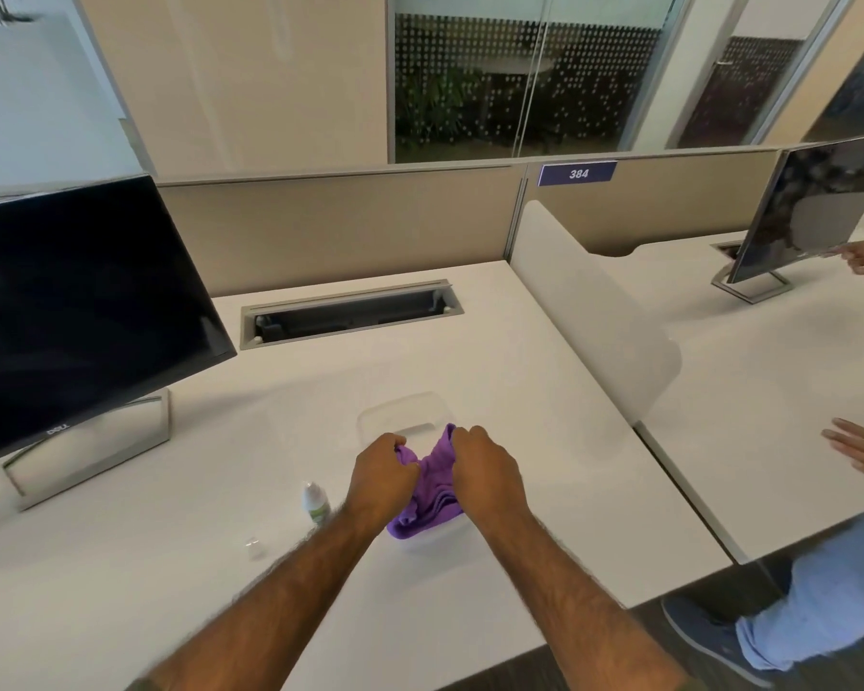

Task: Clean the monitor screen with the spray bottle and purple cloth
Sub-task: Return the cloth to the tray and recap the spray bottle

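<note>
- Cloth first: the soft purple microfibre cloth (432, 483) lies bunched at the near middle of the white desk (544, 391), over the near part of a clear plastic tray (401, 410). I judge it light, limp and grippy, not fragile; it is best gathered by its edges or folds into a pad.
- Left hand (381, 472) is curled, fingers pinching the cloth's left fold.
- Right hand (487, 466) is likewise closed, gripping the cloth's right side; both hands seem to be spreading or folding it.
- Small clear spray bottle with a green label (316, 502) stands upright on the desk just left of the left wrist, untouched. It looks light and easy to tip, so take it round the body. A small clear cap (255, 547) lies near it, further left and nearer.
- Dark flat monitor screen on a silver stand (81, 311) sits at the far left, tilted back, well apart from the hands. Glass is fragile, so light pressure suits it.
- Wiping appears not yet begun.
</note>
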{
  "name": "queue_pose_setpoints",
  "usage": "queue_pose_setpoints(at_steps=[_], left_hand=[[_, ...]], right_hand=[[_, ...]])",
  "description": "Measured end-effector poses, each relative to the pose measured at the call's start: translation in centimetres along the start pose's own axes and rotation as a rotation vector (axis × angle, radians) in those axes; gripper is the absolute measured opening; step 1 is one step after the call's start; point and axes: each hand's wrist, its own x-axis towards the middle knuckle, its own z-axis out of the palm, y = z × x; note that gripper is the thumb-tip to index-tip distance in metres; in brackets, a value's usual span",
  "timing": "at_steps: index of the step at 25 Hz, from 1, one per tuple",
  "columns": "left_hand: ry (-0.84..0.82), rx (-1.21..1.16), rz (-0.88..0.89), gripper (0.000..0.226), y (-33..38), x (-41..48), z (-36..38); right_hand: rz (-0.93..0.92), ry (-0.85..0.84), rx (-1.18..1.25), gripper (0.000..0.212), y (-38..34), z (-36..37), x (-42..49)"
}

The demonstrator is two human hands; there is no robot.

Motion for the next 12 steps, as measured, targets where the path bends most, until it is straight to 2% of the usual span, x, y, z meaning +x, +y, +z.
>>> queue_pose_setpoints(at_steps=[6,10,12], left_hand=[[-0.033,0.127,0.001,0.033,0.4,1.2,0.9],[-0.119,0.286,0.005,0.024,0.3,1.3,1.5],[-0.149,0.372,0.031,0.012,0.4,1.0,1.6]], right_hand=[[-0.055,-0.042,-0.108,0.015,-0.7,0.0,0.8],[-0.033,-0.164,-0.152,0.016,-1.0,1.4,1.2],[0.000,-0.253,-0.165,0.020,-1.1,2.2,1.7]])
